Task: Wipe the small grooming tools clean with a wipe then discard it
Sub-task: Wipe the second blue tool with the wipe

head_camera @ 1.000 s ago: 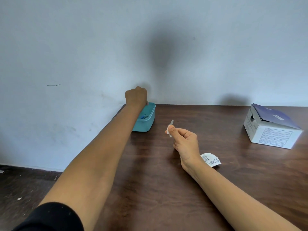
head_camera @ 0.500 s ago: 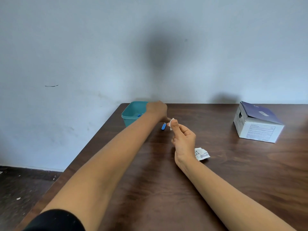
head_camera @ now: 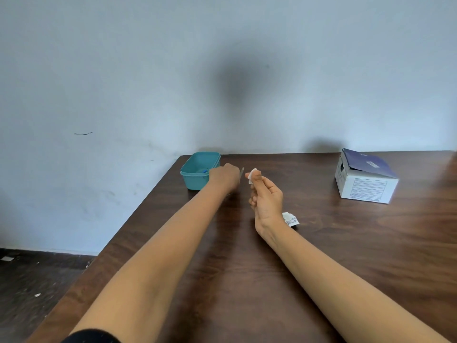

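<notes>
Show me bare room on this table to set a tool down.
Bare table lies between right hand and box, and in front of the box. Crowded: teal tub, left hand holding a tool, and wipe; wrapper by the right wrist.

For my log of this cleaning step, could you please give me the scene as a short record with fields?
left hand: grips thin tool
right hand: pinches wipe
tool and wipe: close, apart
tub: teal, open, far left corner of table; blue item inside
wrapper: torn, by right wrist
box: far right
</notes>
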